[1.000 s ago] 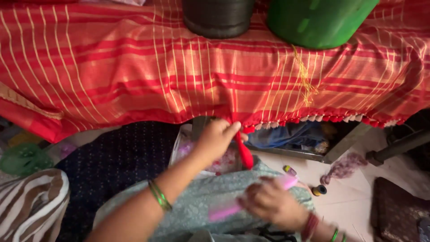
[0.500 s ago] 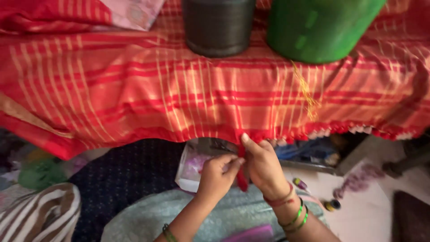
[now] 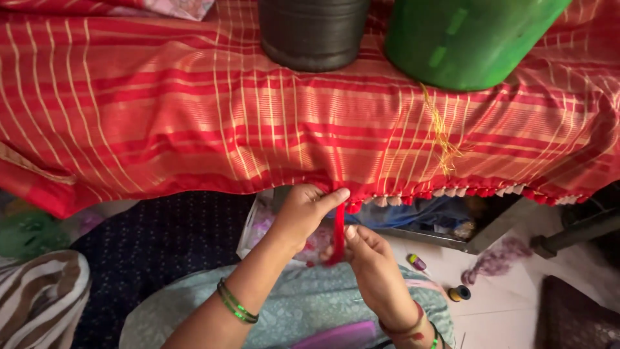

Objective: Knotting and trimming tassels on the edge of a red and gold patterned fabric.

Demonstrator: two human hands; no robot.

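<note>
Head view: the left hand (image 3: 303, 213) pinches the hem of a red striped cloth (image 3: 194, 123) draped over a table. The right hand (image 3: 371, 265) grips a red thread bundle (image 3: 338, 229) hanging from that hem. Pulling hard could likely snap the threads.

At six o'clock our left hand (image 3: 302, 213) pinches the red striped cloth's (image 3: 194, 116) hem while our right hand (image 3: 373, 262) grips a red thread bundle (image 3: 338, 226).
</note>
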